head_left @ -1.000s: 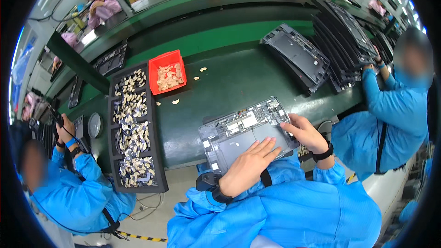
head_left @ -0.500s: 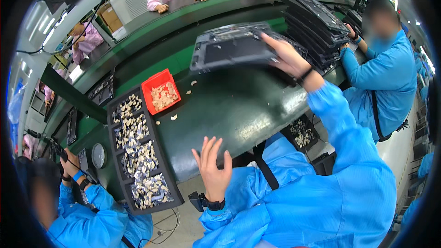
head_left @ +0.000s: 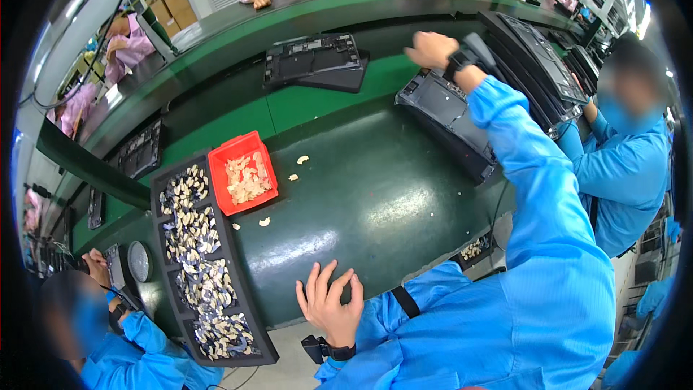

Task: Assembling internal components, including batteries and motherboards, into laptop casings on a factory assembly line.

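Note:
My left hand hovers by the front edge of the dark green table, fingers spread and holding nothing. My right hand is stretched out at the back right, above the far edge of a black laptop-like chassis. Its fingers bend downward and are partly hidden, so their grip is unclear. Another such chassis lies on the green conveyor belt, overlapping a dark flat panel beneath it. A tall stack of similar dark units stands beside my right forearm.
A red tray with small pale curved pieces sits left of centre. Beside it, a black compartment tray holds many pale and dark bits. Loose pieces lie near the red tray. Co-workers in blue sit on both sides; others in pink work across the belt.
The chassis my right hand held has been let go and now lies on the belt. That hand has moved back over another chassis on the table. The whole view has shifted slightly.

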Available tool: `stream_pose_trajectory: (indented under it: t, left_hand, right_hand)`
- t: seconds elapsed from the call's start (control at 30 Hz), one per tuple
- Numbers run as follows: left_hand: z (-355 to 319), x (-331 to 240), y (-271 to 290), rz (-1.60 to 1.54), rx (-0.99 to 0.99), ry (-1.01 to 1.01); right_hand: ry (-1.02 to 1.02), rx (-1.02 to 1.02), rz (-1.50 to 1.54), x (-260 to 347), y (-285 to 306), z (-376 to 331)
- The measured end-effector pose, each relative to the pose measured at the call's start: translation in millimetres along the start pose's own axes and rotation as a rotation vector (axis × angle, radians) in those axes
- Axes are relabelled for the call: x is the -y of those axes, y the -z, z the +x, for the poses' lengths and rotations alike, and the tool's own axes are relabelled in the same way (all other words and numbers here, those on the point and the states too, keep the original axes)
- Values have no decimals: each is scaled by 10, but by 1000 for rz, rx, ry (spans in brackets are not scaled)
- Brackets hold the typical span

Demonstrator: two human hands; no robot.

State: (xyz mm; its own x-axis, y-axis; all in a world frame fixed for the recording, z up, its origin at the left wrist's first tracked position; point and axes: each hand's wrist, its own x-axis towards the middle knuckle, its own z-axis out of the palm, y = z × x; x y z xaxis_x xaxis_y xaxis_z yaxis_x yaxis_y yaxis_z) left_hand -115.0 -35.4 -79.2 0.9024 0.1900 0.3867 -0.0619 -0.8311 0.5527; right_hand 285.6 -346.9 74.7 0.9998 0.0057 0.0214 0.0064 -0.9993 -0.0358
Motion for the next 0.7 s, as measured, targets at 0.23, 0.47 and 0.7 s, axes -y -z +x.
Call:
stream_pose_trajectory:
  t: [0.23,0.47,0.7]
  left_hand:
    - [32,-27,-34,-19,-38,-94]
    - [-11,-46,-20,-68,-47,-66]
    - [40,-81,385,-274,66,23]
  right_hand:
    - [-220,-22,73,-895,-506,-234]
    - [6,-101,233,-1022,-719,-81]
    - [544,-202,532,-292,-225,-656]
